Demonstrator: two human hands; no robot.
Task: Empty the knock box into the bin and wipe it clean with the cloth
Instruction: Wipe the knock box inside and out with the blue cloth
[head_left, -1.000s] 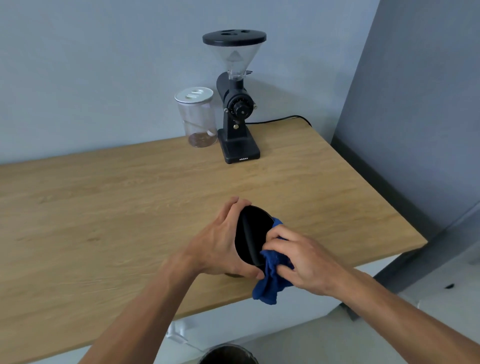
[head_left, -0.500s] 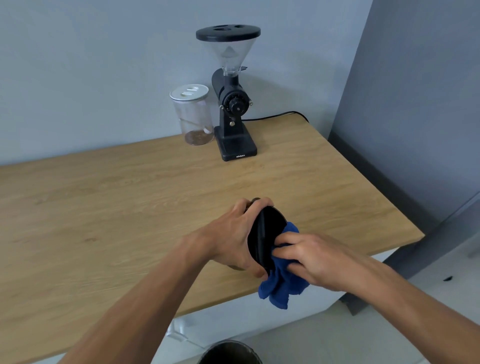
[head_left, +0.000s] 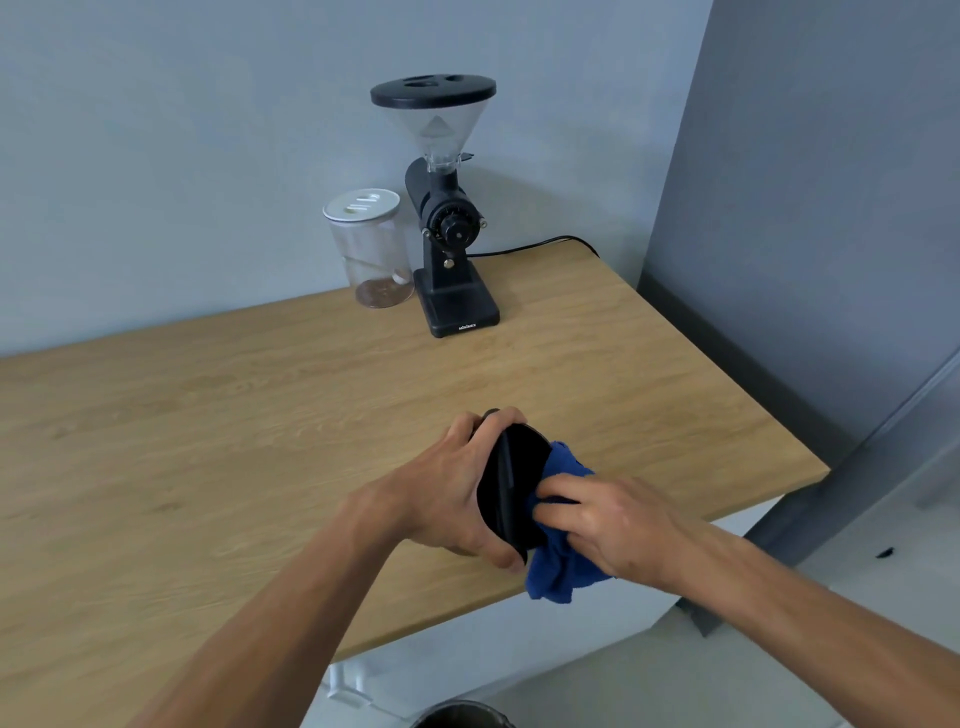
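In front of the coffee grinder (head_left: 447, 218), above the surface's (head_left: 208, 441) near edge, the left hand (head_left: 452, 493) grips the knock box (head_left: 511, 488) tipped sideways, apparently so the right hand (head_left: 613, 525), fingers closed on the blue cloth (head_left: 558, 571), can wipe inside.

L hand (head_left: 447, 493) fingers curled in a grip; R hand (head_left: 618, 525) fingers pressed flat, both forearms extended.

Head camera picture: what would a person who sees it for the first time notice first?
At the table's near edge, the left hand holds a black knock box tipped on its side, while the right hand presses a blue cloth into its opening. Behind, against the wall, stands a black coffee grinder beside a clear jar.
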